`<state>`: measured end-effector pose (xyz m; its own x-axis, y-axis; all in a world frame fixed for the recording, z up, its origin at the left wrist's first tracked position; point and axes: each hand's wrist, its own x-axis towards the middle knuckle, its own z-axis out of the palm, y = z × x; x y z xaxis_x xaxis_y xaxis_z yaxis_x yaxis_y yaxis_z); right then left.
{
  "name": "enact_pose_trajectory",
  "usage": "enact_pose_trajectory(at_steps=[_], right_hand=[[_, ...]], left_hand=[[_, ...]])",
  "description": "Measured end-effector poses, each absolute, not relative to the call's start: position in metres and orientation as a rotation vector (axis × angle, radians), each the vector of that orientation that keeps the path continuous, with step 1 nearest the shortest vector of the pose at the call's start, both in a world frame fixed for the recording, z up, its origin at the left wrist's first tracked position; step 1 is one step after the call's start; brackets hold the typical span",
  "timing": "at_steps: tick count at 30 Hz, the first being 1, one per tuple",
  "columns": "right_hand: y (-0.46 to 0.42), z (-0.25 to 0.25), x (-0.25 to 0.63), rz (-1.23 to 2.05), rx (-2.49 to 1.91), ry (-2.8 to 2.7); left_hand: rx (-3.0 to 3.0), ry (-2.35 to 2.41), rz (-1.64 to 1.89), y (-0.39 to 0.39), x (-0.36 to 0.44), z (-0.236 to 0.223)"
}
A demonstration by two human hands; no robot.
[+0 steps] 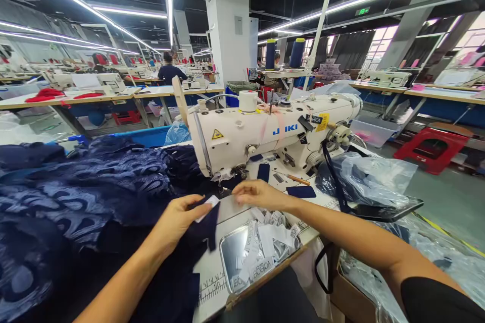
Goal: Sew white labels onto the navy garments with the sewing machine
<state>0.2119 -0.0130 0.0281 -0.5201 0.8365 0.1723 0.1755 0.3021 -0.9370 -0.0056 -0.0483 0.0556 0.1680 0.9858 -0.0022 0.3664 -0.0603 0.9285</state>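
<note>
My left hand [172, 222] pinches a white label [208, 207] together with the edge of a dark navy fabric piece [209, 227], just left of the needle area. Close to the presser foot [223, 191] of a white sewing machine [235, 133] is my right hand [257, 193]. Its fingers are bent and drawn together; whatever they may hold is too small to make out. Below it, a metal tray [226, 262] carries a heap of printed white labels [265, 242]. Navy lace-patterned garments [125, 176] lie piled to the left of the machine.
Behind my right hand lie navy fabric pieces [301, 192] and a wooden-handled tool [299, 180]. Clear plastic bags [379, 176] sit at right, over a box. A red stool [432, 149] stands on the floor. Farther back, a person [171, 70] is among other sewing tables.
</note>
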Motion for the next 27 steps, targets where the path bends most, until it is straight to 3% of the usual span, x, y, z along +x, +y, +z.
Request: enact_pose_trajectory(at_steps=[3, 5, 8, 12, 19, 23, 27], right_hand=[[0.006, 0.031, 0.254, 0.517, -1.211, -2.204], [0.017, 0.031, 0.276, 0.117, -1.350, -2.383], [0.026, 0.028, 0.289, -0.290, -1.335, -2.648], [0.031, 0.021, 0.288, -0.695, -1.162, -2.792], [0.043, 0.015, 0.288, -0.721, -0.806, -2.804], [0.025, 0.017, 0.263, -0.504, -0.757, -2.504], [0.010, 0.016, 0.220, -0.220, -0.750, -2.626]], left_hand=[[2.379, 1.506, 1.259, -0.047, -0.016, 0.065], [3.063, 1.304, 1.327, -0.040, -0.012, 0.064], [3.684, 0.865, 0.917, -0.023, 0.008, 0.048], [3.632, 0.991, 0.642, -0.004, 0.032, 0.016], [3.717, 0.896, 0.396, -0.016, 0.022, 0.009], [3.784, 0.861, 0.357, -0.023, 0.015, 0.007], [3.791, 0.880, 0.359, -0.025, 0.014, 0.004]])
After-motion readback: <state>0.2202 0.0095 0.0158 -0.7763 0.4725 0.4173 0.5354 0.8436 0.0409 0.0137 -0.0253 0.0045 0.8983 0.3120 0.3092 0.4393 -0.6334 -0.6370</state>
